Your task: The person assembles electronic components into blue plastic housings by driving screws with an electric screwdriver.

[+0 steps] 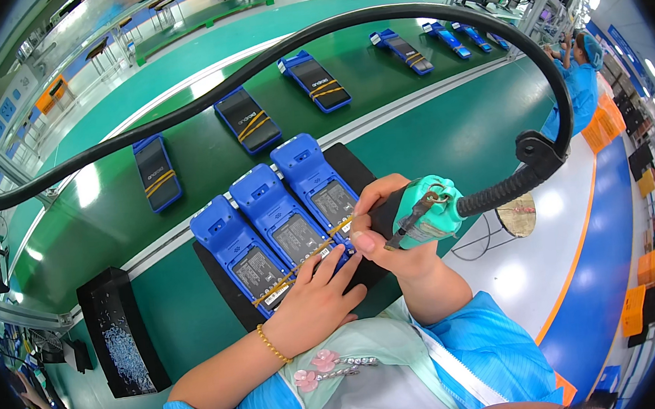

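Observation:
Three blue handheld payment terminals (263,240) lie back side up, side by side on a black mat (215,270), each with a dark labelled battery in its open bay. Yellow rubber bands (302,267) stretch across their lower ends. My left hand (318,299) rests on the lower ends of the middle and right terminals, fingers spread and stretched out. In my right hand (384,248) is an electric screwdriver (426,210) with a teal and black body, gripped over the right terminal's lower end. Its tip is hidden behind the hand.
A thick black cable (343,22) arches from the screwdriver over the bench. Beyond a metal rail, several blue terminals (246,120) lie screen up on a green belt (111,180). A black tray (107,333) of small pale-blue pieces stands left. A co-worker (578,85) sits far right.

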Demonstrator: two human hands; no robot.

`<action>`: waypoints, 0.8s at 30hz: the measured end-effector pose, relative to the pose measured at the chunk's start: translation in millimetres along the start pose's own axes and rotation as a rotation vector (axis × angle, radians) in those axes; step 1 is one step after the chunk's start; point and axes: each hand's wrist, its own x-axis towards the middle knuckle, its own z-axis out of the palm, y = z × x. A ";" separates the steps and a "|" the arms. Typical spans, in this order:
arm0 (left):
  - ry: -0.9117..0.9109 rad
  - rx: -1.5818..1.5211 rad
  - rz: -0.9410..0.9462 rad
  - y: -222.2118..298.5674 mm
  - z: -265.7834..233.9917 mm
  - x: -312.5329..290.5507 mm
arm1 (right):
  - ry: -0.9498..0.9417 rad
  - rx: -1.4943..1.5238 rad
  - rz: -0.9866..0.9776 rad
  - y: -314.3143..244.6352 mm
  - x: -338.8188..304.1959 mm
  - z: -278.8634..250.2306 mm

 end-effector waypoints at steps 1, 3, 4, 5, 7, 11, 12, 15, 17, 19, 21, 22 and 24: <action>0.003 -0.001 -0.001 -0.3 0.6 0.4 | 0.021 0.028 0.023 -0.1 -0.8 0.5; 0.003 0.006 0.002 -0.8 1.3 2.2 | 0.020 0.057 0.041 0.0 -1.5 -0.4; 0.005 0.014 0.006 -1.1 1.3 3.2 | 0.019 0.085 0.057 -0.1 -1.4 -1.3; 0.003 0.013 0.005 -1.1 1.1 4.0 | 0.020 0.086 0.059 -0.5 -1.0 -2.5; 0.016 0.017 0.008 -1.9 0.9 1.9 | -0.018 0.074 0.066 -1.5 -0.2 -1.3; 0.053 0.031 0.021 -3.9 1.7 2.4 | -0.036 0.018 0.075 -2.1 1.6 -1.2; 0.034 0.023 0.014 -3.8 2.0 2.4 | -0.036 0.006 0.052 -1.1 2.1 -0.2; 0.019 0.020 0.009 -4.1 2.5 2.4 | -0.050 0.049 0.049 4.6 0.1 -1.3; 0.022 0.025 0.012 -3.8 2.8 2.2 | -0.063 0.101 0.069 4.7 -1.8 -0.6; 0.031 0.027 0.012 -4.2 3.9 1.9 | -0.037 0.079 0.092 3.3 -3.3 1.7; 0.036 0.024 0.015 -5.0 5.3 1.8 | -0.047 0.049 0.082 6.2 -4.2 0.4; 0.041 0.021 0.018 -5.3 5.6 1.8 | -0.057 0.018 0.070 7.1 -4.3 -0.4; 0.056 0.032 0.018 -4.4 3.4 2.0 | -0.114 -0.067 0.016 5.2 1.0 -2.2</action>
